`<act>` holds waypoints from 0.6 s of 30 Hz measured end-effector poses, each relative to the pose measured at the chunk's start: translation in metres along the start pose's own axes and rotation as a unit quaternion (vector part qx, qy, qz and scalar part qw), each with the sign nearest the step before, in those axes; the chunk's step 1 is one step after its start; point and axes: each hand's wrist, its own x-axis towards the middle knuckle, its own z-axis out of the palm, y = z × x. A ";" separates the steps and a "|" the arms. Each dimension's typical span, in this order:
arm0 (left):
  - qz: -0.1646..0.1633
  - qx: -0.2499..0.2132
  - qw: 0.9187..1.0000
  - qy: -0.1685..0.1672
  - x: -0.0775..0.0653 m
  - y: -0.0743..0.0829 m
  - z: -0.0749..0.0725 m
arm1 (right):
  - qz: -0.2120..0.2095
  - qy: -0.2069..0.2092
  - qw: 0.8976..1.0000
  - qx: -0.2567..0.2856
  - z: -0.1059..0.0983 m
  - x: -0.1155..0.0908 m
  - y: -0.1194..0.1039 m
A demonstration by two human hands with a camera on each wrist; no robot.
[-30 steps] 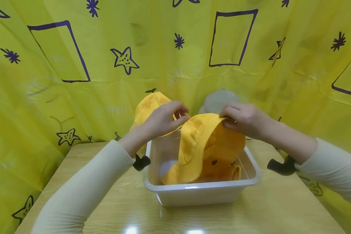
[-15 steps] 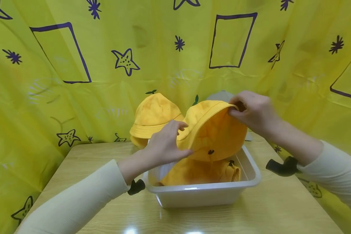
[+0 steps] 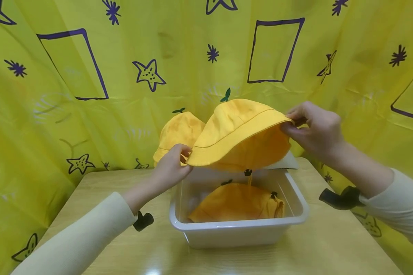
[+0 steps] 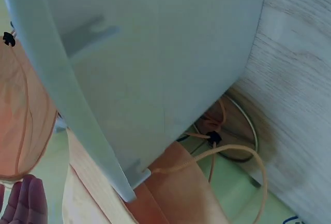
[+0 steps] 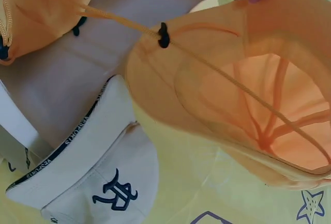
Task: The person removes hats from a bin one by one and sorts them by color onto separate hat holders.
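A yellow bucket hat (image 3: 241,126) with a green sprout on its crown hangs tilted above the white tub (image 3: 241,225). My left hand (image 3: 168,168) pinches its brim at the left. At the opposite side, my right hand (image 3: 318,128) grips the brim between thumb and fingers. The right wrist view looks into the hat's hollow (image 5: 295,94), crossed by a chin cord with a black toggle (image 5: 163,35). Inside the tub lies another yellow hat (image 3: 234,202), crumpled, with its own black toggle.
Behind the tub's left side stands a third yellow hat (image 3: 179,131) with a sprout. A pale cap (image 5: 111,177) with a dark emblem lies behind the tub, mostly hidden in the head view. A yellow patterned curtain (image 3: 192,49) hangs beyond the wooden table (image 3: 124,214).
The held hat has risen out of the tub, and its brim is spread wider. My right hand moved up and right; my left hand released its earlier spot and took the brim's left edge.
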 end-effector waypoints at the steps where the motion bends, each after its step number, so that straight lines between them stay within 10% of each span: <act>1: -0.004 -0.013 1.000 0.000 0.000 0.000 0.000 | -0.004 0.008 1.000 0.001 0.000 0.000 0.000; 9: -0.084 -0.192 0.977 0.042 0.006 0.007 -0.002 | -0.012 0.094 0.995 0.017 0.009 0.001 0.001; 18: -0.018 -0.274 0.951 0.140 0.018 0.018 -0.020 | -0.014 0.167 0.986 0.001 0.015 0.012 -0.002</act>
